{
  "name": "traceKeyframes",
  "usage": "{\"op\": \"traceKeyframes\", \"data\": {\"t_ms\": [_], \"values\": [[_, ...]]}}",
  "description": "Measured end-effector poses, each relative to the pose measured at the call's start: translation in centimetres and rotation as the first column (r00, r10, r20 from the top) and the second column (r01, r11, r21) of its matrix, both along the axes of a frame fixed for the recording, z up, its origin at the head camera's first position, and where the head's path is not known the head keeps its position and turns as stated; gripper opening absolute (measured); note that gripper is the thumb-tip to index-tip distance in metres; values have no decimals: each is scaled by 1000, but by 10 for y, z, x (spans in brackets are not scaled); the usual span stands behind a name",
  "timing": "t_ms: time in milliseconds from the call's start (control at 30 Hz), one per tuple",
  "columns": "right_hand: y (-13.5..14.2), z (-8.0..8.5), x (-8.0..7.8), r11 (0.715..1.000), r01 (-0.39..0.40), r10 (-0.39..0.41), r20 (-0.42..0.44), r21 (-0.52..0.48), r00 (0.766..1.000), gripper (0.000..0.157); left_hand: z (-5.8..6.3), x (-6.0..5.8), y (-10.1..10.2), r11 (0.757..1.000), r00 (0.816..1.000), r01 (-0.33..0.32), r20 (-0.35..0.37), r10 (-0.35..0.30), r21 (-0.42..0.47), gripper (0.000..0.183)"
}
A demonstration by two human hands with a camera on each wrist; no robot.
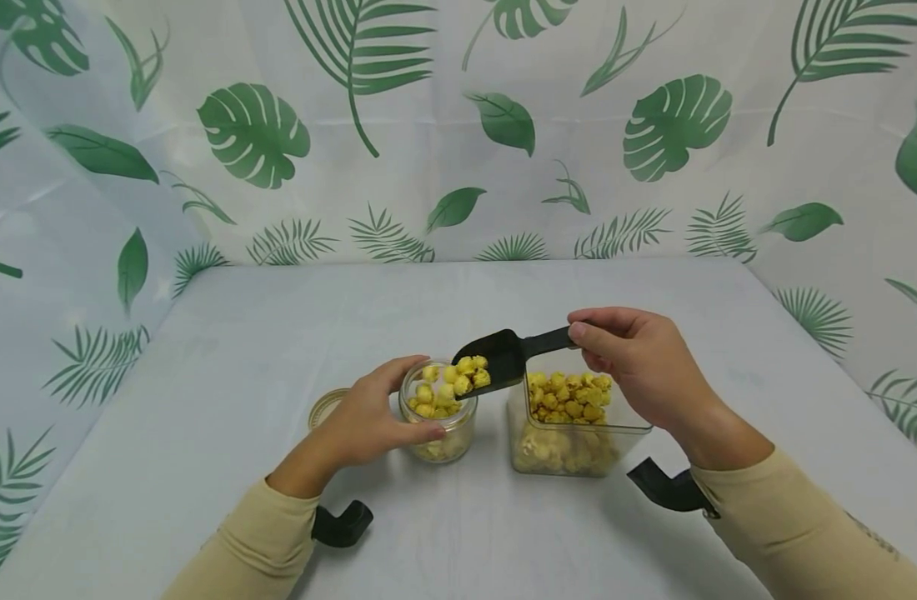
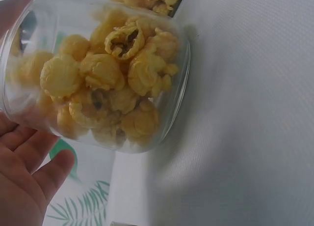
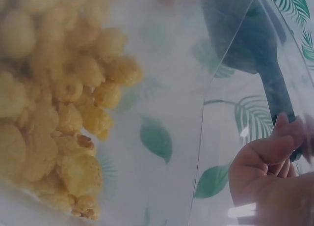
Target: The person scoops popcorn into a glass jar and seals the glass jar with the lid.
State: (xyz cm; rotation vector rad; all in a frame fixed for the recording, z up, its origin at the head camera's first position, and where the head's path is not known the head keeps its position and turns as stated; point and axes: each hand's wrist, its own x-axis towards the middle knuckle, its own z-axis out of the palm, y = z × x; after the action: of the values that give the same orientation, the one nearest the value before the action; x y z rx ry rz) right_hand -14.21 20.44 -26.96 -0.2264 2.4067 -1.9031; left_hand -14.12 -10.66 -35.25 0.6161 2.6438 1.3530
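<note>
My right hand [image 1: 642,354] pinches the handle of a black scoop [image 1: 503,358], whose tip hangs over the mouth of a round glass jar [image 1: 458,437]. Several yellow popcorn pieces [image 1: 471,373] lie at the scoop's front edge. My left hand [image 1: 376,417] grips the jar around its rim, thumb on the near side and fingers on the far side. Popcorn [image 2: 108,78] fills much of the jar in the left wrist view. Right of the jar stands a clear rectangular container [image 1: 563,467] part full of popcorn [image 3: 73,113], below the scoop's handle.
A round gold-coloured lid [image 1: 325,407] lies on the white table [image 1: 458,533] left of the jar, partly hidden by my left hand. Leaf-patterned cloth [image 1: 428,125] hangs behind and at both sides of the table. A black strap piece [image 1: 342,525] sticks out by each wrist.
</note>
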Motion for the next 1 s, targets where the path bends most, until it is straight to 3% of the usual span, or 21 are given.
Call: {"op": "traceKeyframes", "data": {"t_ms": [333,700,867,1000], "values": [[1,2,-2,996,28,-26,-30,86,999,41,3,-5,0,1000,999,9,-33,-9,-5,85],[5,-5,-2,985,49,-48,-12,165,999,46,0,-12,4,1000,1000,20,13,-20,-14,87],[9,-6,2,992,42,-39,-27,119,999,41,-5,-6,1,1000,1000,17,-5,-17,-13,87],[19,-3,4,999,39,-40,-49,-17,998,17,-4,0,-3,1000,1000,8,-1,-8,-17,87]]}}
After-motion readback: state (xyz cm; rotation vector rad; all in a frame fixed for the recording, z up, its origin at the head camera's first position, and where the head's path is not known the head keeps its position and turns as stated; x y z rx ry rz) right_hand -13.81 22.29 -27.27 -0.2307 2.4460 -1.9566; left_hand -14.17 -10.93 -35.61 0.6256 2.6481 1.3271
